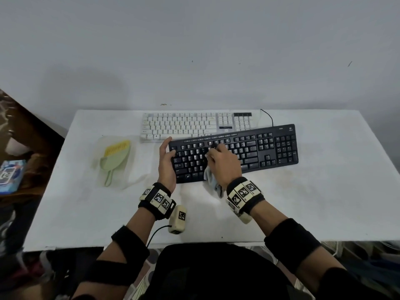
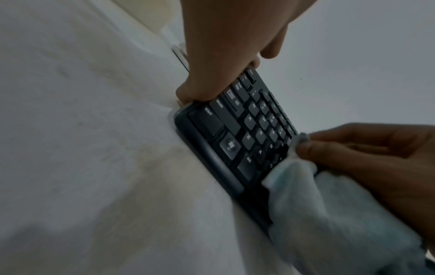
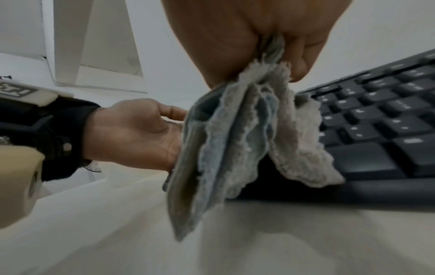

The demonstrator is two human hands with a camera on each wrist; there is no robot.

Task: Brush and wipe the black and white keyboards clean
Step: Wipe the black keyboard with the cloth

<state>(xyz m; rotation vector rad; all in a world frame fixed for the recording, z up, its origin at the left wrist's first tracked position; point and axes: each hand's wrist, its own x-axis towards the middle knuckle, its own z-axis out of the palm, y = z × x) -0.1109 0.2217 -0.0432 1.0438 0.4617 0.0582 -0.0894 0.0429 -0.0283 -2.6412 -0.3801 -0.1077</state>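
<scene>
The black keyboard (image 1: 266,148) lies slanted across the middle of the white table (image 1: 324,191), its far edge over the white keyboard (image 1: 186,124) behind it. My left hand (image 1: 165,161) grips the black keyboard's left end (image 2: 212,134), thumb on the keys. My right hand (image 1: 223,161) holds a pale blue-grey cloth (image 1: 213,180) bunched in its fingers and presses it on the keys in the keyboard's left half. The cloth (image 3: 235,134) hangs down from the right hand (image 3: 247,37) over the keyboard's front edge (image 3: 353,195). In the left wrist view the cloth (image 2: 329,204) covers the lower keys.
A green dustpan with a yellow brush (image 1: 115,159) lies on a clear plastic bag left of the keyboards. A black cable (image 1: 268,118) runs off the table's far edge. A wall stands close behind the table. Cluttered floor and a blue box (image 1: 10,174) lie at left.
</scene>
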